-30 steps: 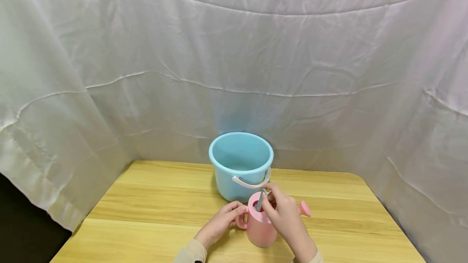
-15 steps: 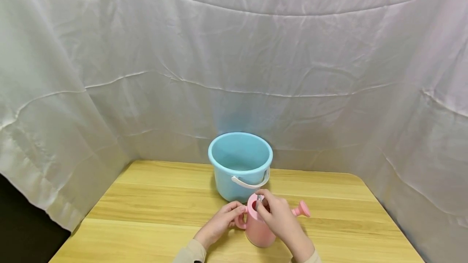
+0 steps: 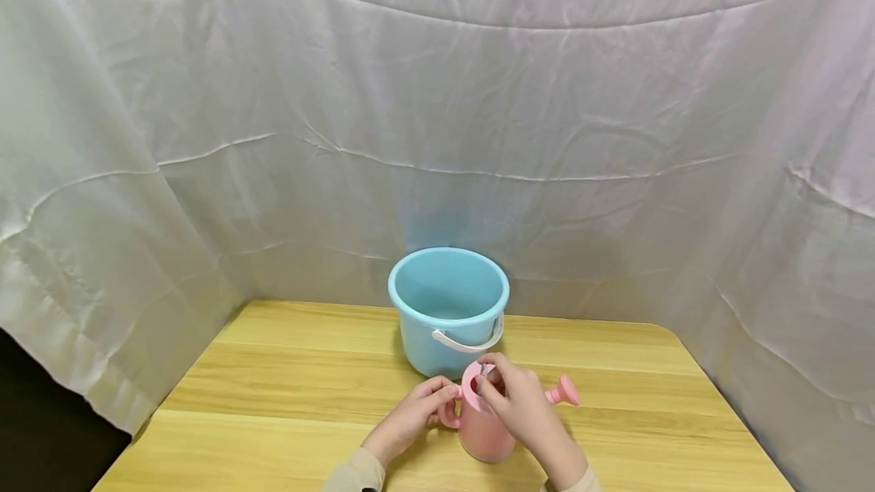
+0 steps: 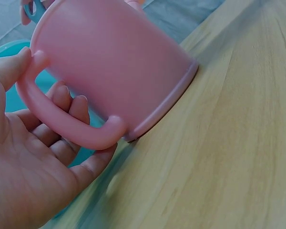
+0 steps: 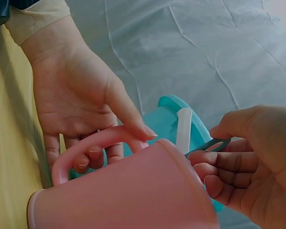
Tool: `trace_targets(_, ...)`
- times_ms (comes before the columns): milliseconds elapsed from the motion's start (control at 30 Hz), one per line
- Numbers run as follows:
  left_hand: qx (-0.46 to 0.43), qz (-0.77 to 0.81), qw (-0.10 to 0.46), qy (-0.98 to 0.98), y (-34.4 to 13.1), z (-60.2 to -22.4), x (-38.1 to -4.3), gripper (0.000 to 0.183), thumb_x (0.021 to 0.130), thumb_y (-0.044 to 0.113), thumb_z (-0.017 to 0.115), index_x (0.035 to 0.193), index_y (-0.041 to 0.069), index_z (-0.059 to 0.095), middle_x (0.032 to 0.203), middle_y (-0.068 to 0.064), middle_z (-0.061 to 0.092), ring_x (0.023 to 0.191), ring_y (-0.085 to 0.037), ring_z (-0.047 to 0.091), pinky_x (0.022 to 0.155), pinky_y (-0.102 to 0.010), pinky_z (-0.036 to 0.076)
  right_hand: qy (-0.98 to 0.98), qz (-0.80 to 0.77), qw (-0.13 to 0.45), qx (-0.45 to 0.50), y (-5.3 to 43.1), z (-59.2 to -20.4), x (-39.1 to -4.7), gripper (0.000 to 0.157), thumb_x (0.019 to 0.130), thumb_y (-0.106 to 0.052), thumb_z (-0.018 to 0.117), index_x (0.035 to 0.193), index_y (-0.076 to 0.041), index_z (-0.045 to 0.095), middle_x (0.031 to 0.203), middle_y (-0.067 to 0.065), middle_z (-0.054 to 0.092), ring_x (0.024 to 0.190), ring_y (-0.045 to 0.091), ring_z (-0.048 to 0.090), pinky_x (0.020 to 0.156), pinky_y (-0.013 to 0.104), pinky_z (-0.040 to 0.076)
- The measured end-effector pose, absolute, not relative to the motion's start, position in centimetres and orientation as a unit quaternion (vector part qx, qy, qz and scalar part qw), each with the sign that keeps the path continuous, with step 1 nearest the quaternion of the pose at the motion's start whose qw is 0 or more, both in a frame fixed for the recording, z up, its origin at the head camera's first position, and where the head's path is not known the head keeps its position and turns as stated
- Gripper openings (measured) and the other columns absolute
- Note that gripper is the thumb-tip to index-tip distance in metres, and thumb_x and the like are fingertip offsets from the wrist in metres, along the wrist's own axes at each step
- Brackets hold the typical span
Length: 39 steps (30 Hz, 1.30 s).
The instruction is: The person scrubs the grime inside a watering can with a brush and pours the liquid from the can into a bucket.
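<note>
A pink watering can (image 3: 484, 435) stands upright on the wooden table, its spout pointing right. My left hand (image 3: 409, 417) holds its handle (image 4: 69, 121), thumb on the top of the loop and fingers curled through it. Over the can's top opening, my right hand (image 3: 525, 405) pinches a slim blue-grey tool by its looped handle end (image 5: 217, 144). The tool's lower part is inside the can and hidden, so its kind cannot be told now.
Just behind the can is a light blue bucket (image 3: 440, 348) with a white handle (image 3: 468, 346) hanging at its front. Pale grey curtains (image 3: 437, 112) enclose the table (image 3: 294, 393) at the back and sides. A pink sprinkler head (image 3: 566, 391) sticks out right of the can.
My right hand has shifted slightly left, and the tool has sunk deeper into the watering can, with less of its handle showing. The left hand and the can have hardly moved.
</note>
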State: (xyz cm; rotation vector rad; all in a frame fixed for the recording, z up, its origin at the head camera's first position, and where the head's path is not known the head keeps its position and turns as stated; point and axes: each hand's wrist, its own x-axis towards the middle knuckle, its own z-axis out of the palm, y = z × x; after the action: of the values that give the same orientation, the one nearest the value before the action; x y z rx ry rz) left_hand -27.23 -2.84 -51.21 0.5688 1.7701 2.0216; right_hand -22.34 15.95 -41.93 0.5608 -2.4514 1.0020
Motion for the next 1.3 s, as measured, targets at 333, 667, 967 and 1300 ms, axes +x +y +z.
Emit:
trace_targets(333,0.199,0.725,0.201,0.629,-2.83,-51.37,-27.24,0.032,0.100,0.029,0.052,0.105,-0.003,0.054,0.067,0.002,0.052,0.075,-0.014,0.061,0.080,-0.028,0.055,-0.867,0.377,0.260,0.194,15.66,-42.24,-22.50,0.019,0.083,-0.002,0.072,0.099,-0.002,0.062,0.065,-0.011,0.057,0.057,-0.007,0.044,0.051,0.015,0.044)
trace_targets(667,0.191,0.728,0.195,0.629,-2.81,-51.07,-27.02,0.040,0.099,0.031,0.054,0.107,-0.009,0.053,0.068,0.002,0.052,0.074,-0.014,0.061,0.080,-0.029,0.055,-0.830,0.386,0.340,0.216,15.58,-41.64,-22.16,0.022,0.081,0.001,0.073,0.099,-0.007,0.062,0.066,-0.011,0.056,0.057,-0.009,0.041,0.046,0.009,0.036)
trace_targets(967,0.192,0.726,0.191,0.632,-2.86,-51.17,-26.98,0.036,0.099,0.031,0.054,0.105,-0.005,0.055,0.068,0.002,0.052,0.074,-0.014,0.061,0.081,-0.030,0.055,-0.820,0.371,0.375,0.223,15.61,-41.32,-21.95,0.024,0.080,0.000,0.074,0.099,-0.009,0.061,0.066,-0.011,0.055,0.055,-0.009,0.036,0.044,0.008,0.030)
trace_targets(1300,0.197,0.726,0.195,0.629,-2.80,-51.23,-27.27,0.032,0.099,0.031,0.053,0.104,0.000,0.056,0.067,0.003,0.052,0.074,-0.012,0.061,0.080,-0.029,0.056,-0.837,0.372,0.337,0.220,15.51,-41.71,-22.35,0.022,0.081,-0.002,0.075,0.099,-0.008,0.063,0.065,-0.012,0.058,0.057,-0.008,0.042,0.048,0.011,0.038)
